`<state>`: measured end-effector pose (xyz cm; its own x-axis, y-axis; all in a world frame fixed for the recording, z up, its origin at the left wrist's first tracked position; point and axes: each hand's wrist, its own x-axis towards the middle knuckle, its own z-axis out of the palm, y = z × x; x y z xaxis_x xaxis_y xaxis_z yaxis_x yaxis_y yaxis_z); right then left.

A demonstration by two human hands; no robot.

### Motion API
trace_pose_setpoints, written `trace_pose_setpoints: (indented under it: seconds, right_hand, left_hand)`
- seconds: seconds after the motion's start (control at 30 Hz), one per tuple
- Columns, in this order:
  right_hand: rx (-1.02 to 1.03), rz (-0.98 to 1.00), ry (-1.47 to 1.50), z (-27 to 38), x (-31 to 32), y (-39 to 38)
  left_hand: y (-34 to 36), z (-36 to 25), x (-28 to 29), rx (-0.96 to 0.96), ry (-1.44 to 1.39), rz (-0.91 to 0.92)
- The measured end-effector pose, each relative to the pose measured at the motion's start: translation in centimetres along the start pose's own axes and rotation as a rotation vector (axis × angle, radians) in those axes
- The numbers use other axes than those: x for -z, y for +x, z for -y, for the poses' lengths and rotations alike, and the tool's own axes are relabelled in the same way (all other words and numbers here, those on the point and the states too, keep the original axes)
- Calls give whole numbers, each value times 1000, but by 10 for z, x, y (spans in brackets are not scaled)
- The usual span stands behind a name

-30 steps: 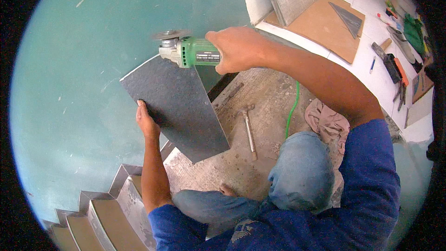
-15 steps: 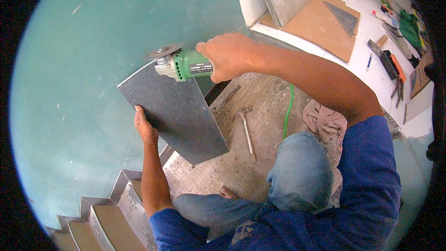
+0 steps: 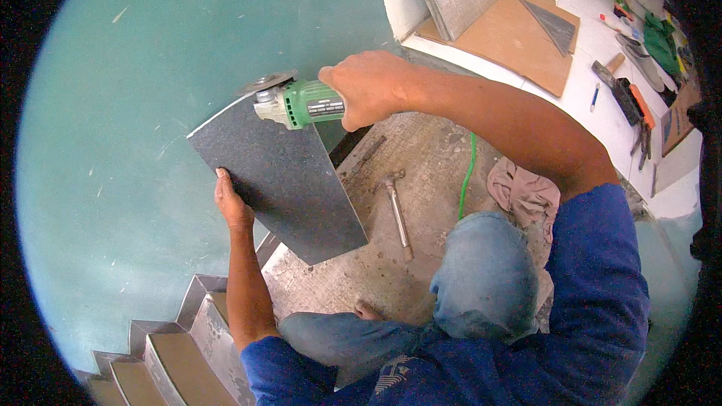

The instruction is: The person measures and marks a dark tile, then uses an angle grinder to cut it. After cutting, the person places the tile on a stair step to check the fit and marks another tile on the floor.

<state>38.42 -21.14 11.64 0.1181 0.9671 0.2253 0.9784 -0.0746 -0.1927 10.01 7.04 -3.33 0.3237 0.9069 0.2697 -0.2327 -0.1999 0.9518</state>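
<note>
A dark grey rectangular tile (image 3: 282, 188) is held up at a tilt in front of me. My left hand (image 3: 233, 199) grips its left edge, thumb on the near face and the other fingers hidden behind. My right hand (image 3: 372, 90) is wrapped round the body of a green angle grinder (image 3: 316, 101). The grinder's disc (image 3: 268, 82) lies at the tile's upper edge, where a pale strip (image 3: 218, 118) shows; whether it touches I cannot tell. Below the tile, a hammer (image 3: 398, 214) rests on the rough floor.
A teal wall (image 3: 135, 105) stands on the left, with steps (image 3: 180, 361) at lower left. A green cord (image 3: 469, 173) and a crumpled cloth (image 3: 519, 195) lie by my knee. At upper right are cardboard (image 3: 519, 53), a triangular tile piece (image 3: 551, 26), a brush (image 3: 626, 101) and other tools.
The grinder has shifted very slightly to the right along the tile's upper edge. Both hands keep their grips, and the tile stays at nearly the same tilt.
</note>
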Motion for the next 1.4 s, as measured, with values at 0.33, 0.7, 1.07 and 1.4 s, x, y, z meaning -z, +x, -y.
trace_pose_setpoints:
  seconds: [0.33, 0.7, 1.07, 1.4]
  right_hand:
    - [-19, 18, 8, -3, 0, 0]
    - [-81, -20, 149, 0, -14, -5]
    - [-288, -346, 545, 37, -82, 4]
    - [-381, -388, 769, 59, -100, 18]
  left_hand:
    - [-1, -1, 1, -8, 31, -25]
    - [-7, -6, -6, -24, 100, -66]
    - [-13, -11, -9, -125, 158, -66]
    - [-6, -7, 8, 3, 124, -32]
